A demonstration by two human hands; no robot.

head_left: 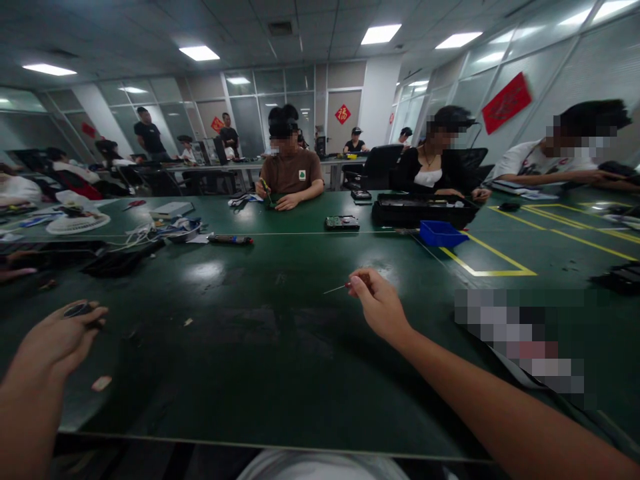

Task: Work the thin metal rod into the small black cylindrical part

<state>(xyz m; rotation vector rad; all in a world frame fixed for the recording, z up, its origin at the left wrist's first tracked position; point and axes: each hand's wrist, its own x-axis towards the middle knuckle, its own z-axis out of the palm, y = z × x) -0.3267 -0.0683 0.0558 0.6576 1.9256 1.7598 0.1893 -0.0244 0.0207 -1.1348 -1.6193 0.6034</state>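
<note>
A glossy green counter (280, 380), with yellow lines (503, 273) at right, spreads beneath ceiling lights (381, 34) across the top. Right of centre, the right hand (380, 303) grips a slim screwdriver (345, 286); lower left, the left hand (60, 337) clasps a small dark object (77, 310).

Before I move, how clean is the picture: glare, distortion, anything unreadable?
Throughout the head view: dim overall; white glare on the green table left of centre; ceiling lights blown out; wide-angle stretching toward the edges; pixel blocks masking an area right of the right hand; its thin tool discernible.
</note>
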